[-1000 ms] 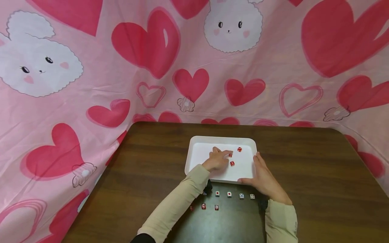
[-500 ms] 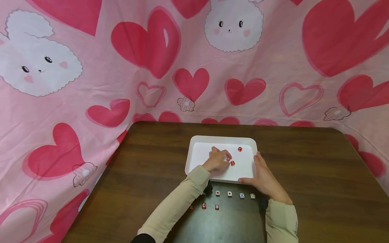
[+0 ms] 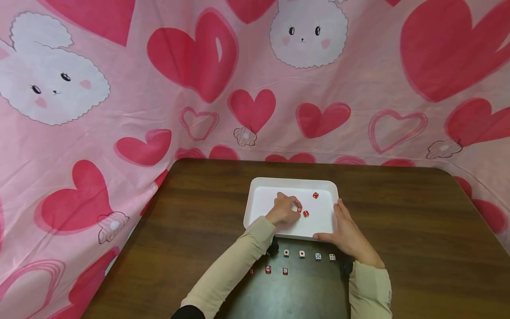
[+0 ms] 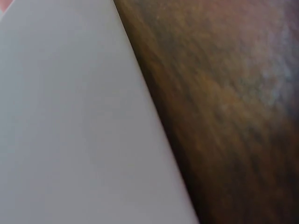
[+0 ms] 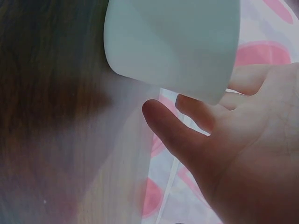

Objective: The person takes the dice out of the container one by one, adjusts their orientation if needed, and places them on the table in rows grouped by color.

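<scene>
A white tray [image 3: 260, 188] lies on the table, with red dice inside it. Over the tray, my left hand [image 3: 283, 210] pinches one red die [image 3: 299, 209] between thumb and forefinger. Just right of it sits a second red die [image 3: 306, 213], and a third red die [image 3: 316, 195] lies farther back. At the tray's front right corner is my right hand [image 3: 348, 235], its thumb against the front wall and its straight fingers along the right side. The right wrist view shows this hand [image 5: 247, 144] beside the tray wall. The left wrist view shows only tray wall [image 4: 79, 121] and table.
In front of the tray, white dice [image 3: 302, 254] stand in a row. Nearer is a row of red dice [image 3: 268, 269], partly hidden by the left sleeve [image 3: 231, 266]. A brown wooden table [image 3: 430, 230] carries everything, backed by a pink heart-patterned cloth [image 3: 279, 79].
The left forefinger has drawn back from its stretched reach and curled, bringing one red die nearer the thumb, which now meets it. The right hand and tray hold their place.
</scene>
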The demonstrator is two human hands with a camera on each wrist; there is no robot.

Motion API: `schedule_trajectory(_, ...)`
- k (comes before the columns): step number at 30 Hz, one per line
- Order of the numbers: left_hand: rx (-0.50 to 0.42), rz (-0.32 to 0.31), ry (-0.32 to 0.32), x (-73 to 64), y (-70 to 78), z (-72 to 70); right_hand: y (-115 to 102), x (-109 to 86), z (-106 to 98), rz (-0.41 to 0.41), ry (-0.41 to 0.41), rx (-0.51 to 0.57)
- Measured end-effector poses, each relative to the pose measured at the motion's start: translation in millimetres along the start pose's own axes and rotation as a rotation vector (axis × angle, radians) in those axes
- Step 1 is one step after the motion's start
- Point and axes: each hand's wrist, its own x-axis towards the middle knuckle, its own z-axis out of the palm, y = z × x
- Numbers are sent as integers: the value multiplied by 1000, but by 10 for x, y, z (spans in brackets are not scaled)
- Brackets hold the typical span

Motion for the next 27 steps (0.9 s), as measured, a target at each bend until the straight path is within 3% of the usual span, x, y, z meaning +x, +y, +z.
schedule_trajectory(10,-13,16,38,24,-41,8,-28,-7,-5,24,-15,-3)
schedule_trajectory(27,-21,-2,42,21,-28,5,-10,6,5,12,-4,3)
